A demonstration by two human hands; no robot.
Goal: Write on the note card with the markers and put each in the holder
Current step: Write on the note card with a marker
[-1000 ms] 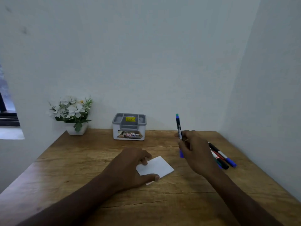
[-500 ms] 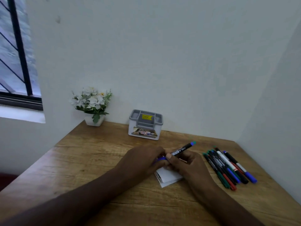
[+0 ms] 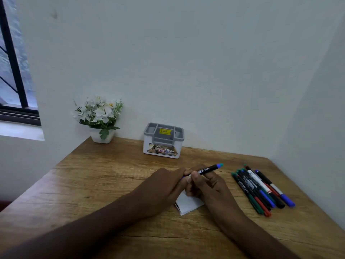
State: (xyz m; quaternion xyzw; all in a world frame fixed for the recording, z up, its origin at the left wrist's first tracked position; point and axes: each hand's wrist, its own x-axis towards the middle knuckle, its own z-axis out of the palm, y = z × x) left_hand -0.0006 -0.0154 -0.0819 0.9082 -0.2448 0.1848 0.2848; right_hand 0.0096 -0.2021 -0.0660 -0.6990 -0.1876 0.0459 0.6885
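On the wooden table [image 3: 104,184], both hands grip one marker [image 3: 209,169] over the note card [image 3: 188,204] (holder [image 3: 163,141] at twelve o'clock); a hard cap-tug could streak ink.

Both hands' grip on the marker [image 3: 209,168] has barely shifted.

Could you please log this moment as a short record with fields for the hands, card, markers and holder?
right hand: grips a marker over the card
left hand: pinches the marker's other end
card: white, on the table, partly under the hands
spare markers: bunched on the table, right of the hands
holder: at the wall, no markers visible in it
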